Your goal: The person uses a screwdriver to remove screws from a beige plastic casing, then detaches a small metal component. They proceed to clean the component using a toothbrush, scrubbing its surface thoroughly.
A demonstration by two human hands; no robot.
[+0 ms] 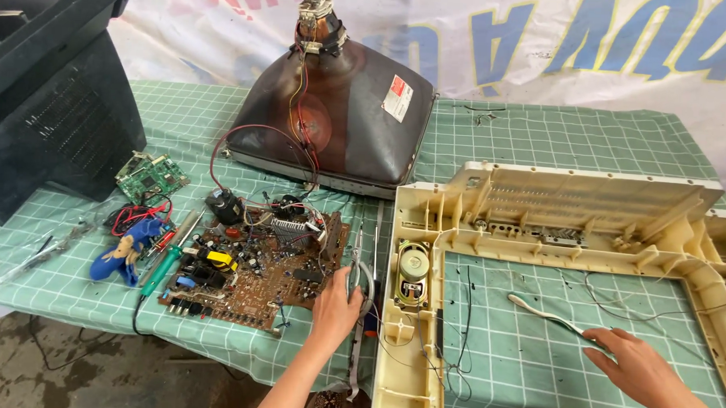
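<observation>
Cream plastic, yellowed and ribbed, makes up the television front bezel [426,230] lying face down on the green checked cloth [542,130]. Inside its opening the right hand [643,368] pinches the near end of a thin white flat cable [546,315]. This cable looks light and limp, likely to flop, so a hold near one end seems best. Its long axis runs from upper left down to the fingers at lower right. The left hand [333,306] rests curled on a grey flat ribbon cable [364,278] at the right edge of the brown circuit board [248,276], fingers closed lightly over it. A round speaker [413,266] sits in the bezel's left rail; the bare picture tube [334,114] stands behind.
</observation>
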